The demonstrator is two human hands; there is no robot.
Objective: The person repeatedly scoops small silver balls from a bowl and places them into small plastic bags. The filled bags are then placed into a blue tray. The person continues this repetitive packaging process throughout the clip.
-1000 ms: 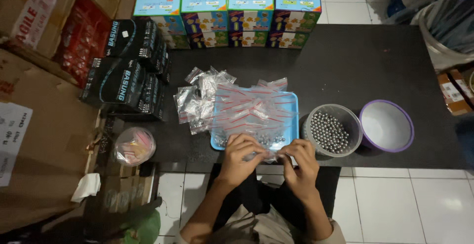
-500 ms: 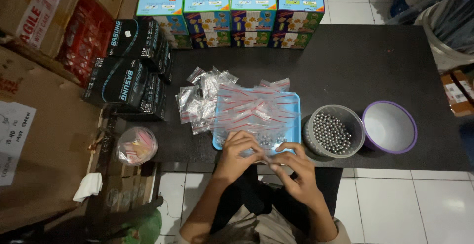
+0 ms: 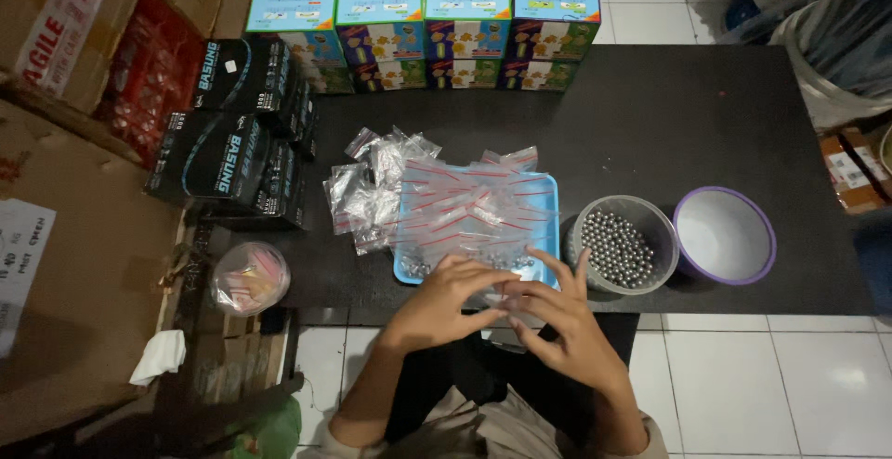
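Both forearms reach forward from the lap, wrists bent. The left hand [image 3: 444,299] and right hand [image 3: 557,315] meet at the near edge of the black table [image 3: 688,124], fingertips pinching a small clear plastic zip bag [image 3: 499,299] between them; the right hand's outer fingers fan upward. Just beyond lies a shallow light-blue rectangular plastic tray [image 3: 548,227], heaped with thin, crinkly clear bags with red seal strips [image 3: 465,208]. Beside it to the right stands a round translucent tub of shiny steel balls [image 3: 621,245], touching a white bowl with a purple rim [image 3: 725,236]. Farthest stand four colourful cardboard boxes [image 3: 423,32].
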